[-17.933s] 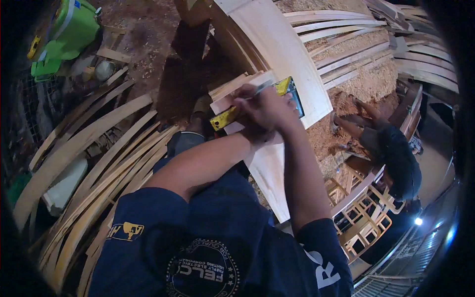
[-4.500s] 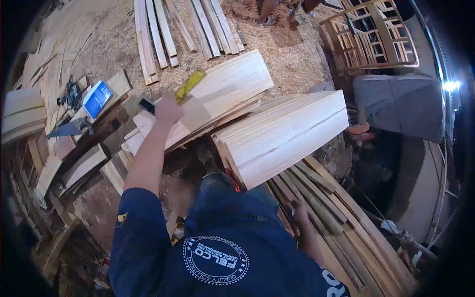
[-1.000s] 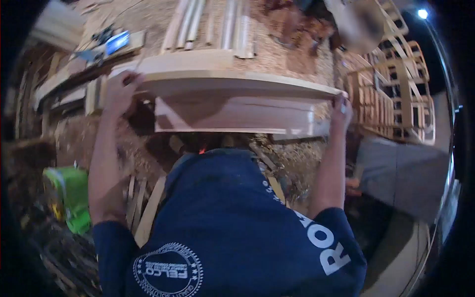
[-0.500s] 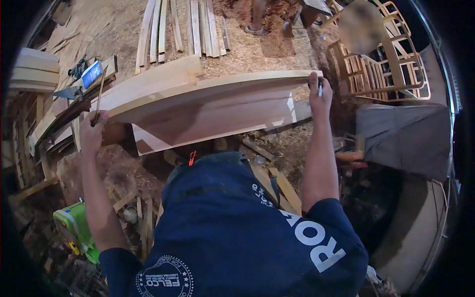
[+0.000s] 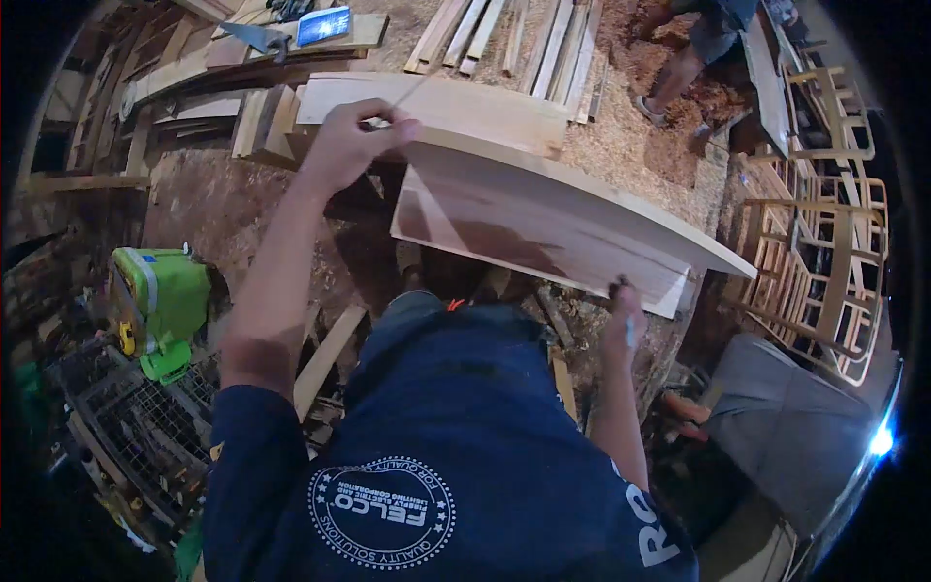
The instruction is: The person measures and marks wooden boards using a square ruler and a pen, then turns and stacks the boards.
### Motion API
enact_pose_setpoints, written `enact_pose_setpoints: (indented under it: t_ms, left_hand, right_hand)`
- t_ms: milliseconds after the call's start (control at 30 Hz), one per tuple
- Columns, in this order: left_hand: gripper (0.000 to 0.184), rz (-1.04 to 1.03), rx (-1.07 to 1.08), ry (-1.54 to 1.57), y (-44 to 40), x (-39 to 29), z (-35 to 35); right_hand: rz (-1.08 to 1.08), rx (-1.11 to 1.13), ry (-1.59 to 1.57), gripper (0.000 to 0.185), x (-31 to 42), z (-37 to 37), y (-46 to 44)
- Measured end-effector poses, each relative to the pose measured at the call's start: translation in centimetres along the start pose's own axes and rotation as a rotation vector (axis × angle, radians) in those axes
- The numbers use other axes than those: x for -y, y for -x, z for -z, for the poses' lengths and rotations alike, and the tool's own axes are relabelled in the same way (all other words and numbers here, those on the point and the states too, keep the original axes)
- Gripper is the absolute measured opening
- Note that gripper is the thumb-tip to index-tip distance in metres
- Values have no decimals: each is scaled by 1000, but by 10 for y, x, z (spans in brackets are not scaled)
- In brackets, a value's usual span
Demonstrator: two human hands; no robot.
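My left hand (image 5: 359,145) is pinched on the left end of a long curved plank (image 5: 582,189), which stands on edge across the view. A thin dark strip sticks up past its fingertips. My right hand (image 5: 621,335) is closed round a pale marker (image 5: 630,332), apart from the curved plank and close to the lower right edge of a wide board (image 5: 504,228). That board lies below the plank, partly in shadow. Another pale board (image 5: 465,107) lies behind the plank.
Wood strips (image 5: 470,34) lie on sawdust at the top. A saw (image 5: 257,39) and a blue-white box (image 5: 323,26) are at upper left. A green container (image 5: 175,291) stands left, wooden frames (image 5: 834,242) right. A person's leg (image 5: 674,82) shows at upper right.
My right hand has let go of the plank's right end and come down towards me with the marker. My left hand still holds the other end. The view has turned, and the plank now slopes down rightward.
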State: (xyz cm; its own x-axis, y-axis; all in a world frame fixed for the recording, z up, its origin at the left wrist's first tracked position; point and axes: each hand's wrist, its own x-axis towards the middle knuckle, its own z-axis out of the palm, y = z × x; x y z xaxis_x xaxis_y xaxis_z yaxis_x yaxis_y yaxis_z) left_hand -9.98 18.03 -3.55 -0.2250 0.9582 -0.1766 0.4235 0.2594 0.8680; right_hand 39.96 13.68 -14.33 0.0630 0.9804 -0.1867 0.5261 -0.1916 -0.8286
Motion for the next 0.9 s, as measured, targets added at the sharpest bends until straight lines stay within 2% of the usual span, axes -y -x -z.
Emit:
enact_pose_setpoints:
  t_ms: [33, 100, 167, 267, 367, 467, 500, 600, 700, 800, 900]
  left_hand:
    - [46, -43, 22, 1, -4, 9, 1]
    - [46, -101, 72, 5, -9, 14, 3]
    - [46, -125, 130, 3, -10, 4, 10]
    - [46, -62, 251, -52, -18, -3, 21]
    - [47, -67, 278, -10, -26, 3, 22]
    - [47, -62, 295, 16, -29, 8, 20]
    - [47, -63, 295, 26, -29, 10, 19]
    - [45, -18, 302, 120, -25, 13, 17]
    - [44, -21, 295, 168, -25, 20, 14]
    - [42, -20, 307, 158, -27, 20, 14]
    - [41, -37, 323, 203, -27, 20, 13]
  right_hand:
    - [112, 103, 122, 50, 26, -25, 7]
    - [157, 283, 174, 45, 75, -71, 16]
    - [306, 414, 44, 42, 116, -115, 17]
    - [169, 620, 178, 37, 149, -177, 5]
    - [151, 577, -26, 31, 158, -220, 1]
    - [589, 492, 66, 29, 147, -251, -23]
    - [350, 534, -277, 30, 145, -264, -19]
    - [197, 488, -394, 33, 144, -279, -23]
    - [427, 401, -399, 23, 149, -283, -20]
    - [406, 332, -441, 28, 133, -296, -16]
    - [207, 363, -440, 34, 140, -291, -11]
